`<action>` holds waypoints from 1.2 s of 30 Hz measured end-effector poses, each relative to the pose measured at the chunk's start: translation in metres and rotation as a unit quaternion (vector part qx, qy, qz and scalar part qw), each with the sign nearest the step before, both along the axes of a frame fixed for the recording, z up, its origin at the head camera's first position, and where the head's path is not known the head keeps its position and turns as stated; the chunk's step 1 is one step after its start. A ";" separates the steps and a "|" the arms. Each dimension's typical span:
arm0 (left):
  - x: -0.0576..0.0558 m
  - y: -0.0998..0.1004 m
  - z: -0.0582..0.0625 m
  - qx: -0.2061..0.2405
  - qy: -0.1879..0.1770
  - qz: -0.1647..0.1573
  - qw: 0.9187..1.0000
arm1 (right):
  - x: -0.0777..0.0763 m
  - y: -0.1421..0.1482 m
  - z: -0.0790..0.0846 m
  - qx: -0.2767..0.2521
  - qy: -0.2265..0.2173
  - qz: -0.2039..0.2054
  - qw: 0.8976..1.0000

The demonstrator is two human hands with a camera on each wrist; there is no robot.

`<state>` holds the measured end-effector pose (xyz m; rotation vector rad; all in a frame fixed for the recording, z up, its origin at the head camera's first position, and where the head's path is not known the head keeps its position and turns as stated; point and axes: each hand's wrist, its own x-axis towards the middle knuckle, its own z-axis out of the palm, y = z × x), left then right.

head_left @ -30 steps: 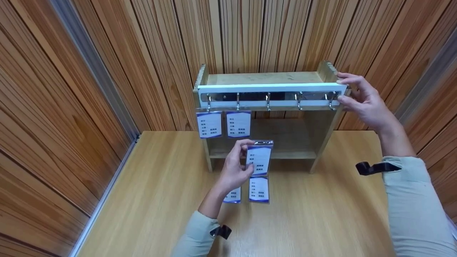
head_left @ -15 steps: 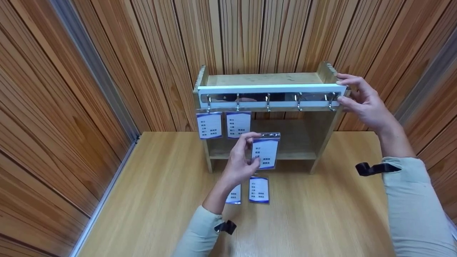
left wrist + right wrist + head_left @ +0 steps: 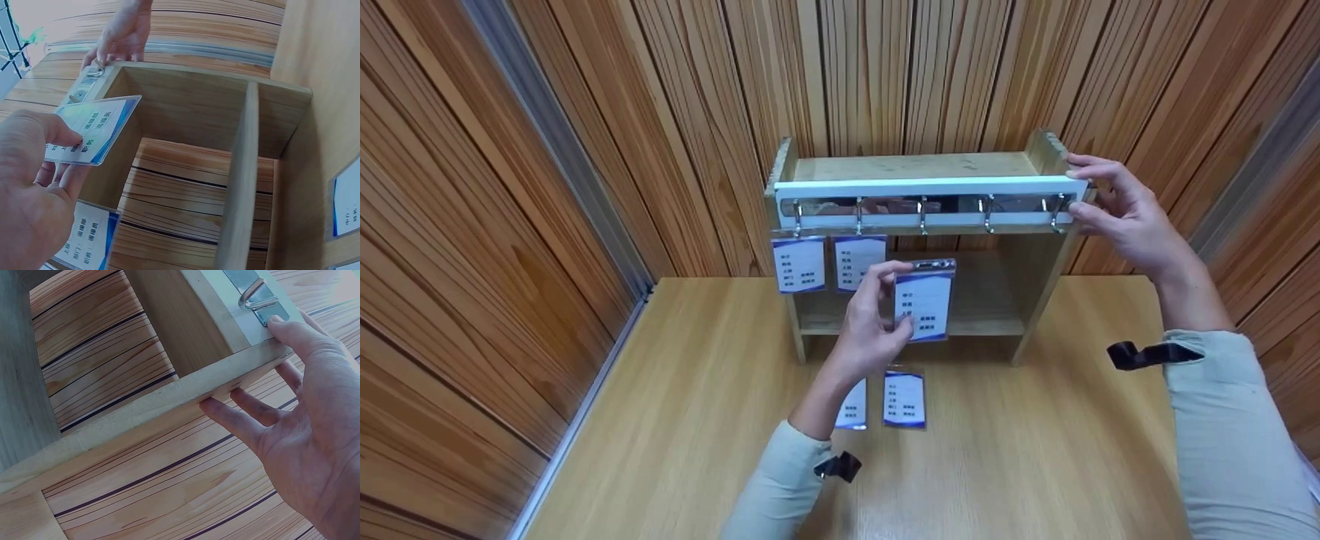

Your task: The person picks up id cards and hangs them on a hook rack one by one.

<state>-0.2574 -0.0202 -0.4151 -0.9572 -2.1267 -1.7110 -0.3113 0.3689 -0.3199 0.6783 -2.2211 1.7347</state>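
My left hand [image 3: 874, 326] pinches a name badge in a clear plastic holder [image 3: 928, 300], thumb on its printed face and fingers behind. The badge is upright below the middle hook, in front of the shelf opening. In the left wrist view the badge [image 3: 107, 126] has a blue edge. A white hook rail [image 3: 889, 220] with several metal hooks runs across the top of a small wooden shelf [image 3: 1039, 281]. My right hand [image 3: 1129, 217] grips the rail's right end; in the right wrist view its thumb presses the metal plate and fingers touch the wooden side panel [image 3: 140, 402].
Two badges, one at the far left [image 3: 799, 266] and one beside it [image 3: 855, 259], hang from the first two hooks. On the wooden table [image 3: 1020, 450] lie another badge [image 3: 904, 399] and one partly hidden by my left wrist [image 3: 853, 405]. Wood-panelled walls [image 3: 697, 112] enclose the table.
My left hand has lifted the badge up and slightly right, from just above the table badges to in front of the shelf opening. The right hand has stayed on the rail's end.
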 end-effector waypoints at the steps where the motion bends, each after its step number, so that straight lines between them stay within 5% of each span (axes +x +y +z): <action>1: 0.000 0.000 0.002 0.003 -0.003 0.000 1.000 | 0.000 0.000 0.000 0.001 -0.001 -0.001 1.000; 12: -0.008 0.003 0.014 0.028 -0.041 0.010 0.999 | -0.001 0.001 -0.001 0.001 -0.003 -0.002 1.000; 36: -0.019 0.010 0.021 0.027 -0.008 0.012 1.000 | -0.001 0.001 -0.002 0.022 0.008 -0.021 0.999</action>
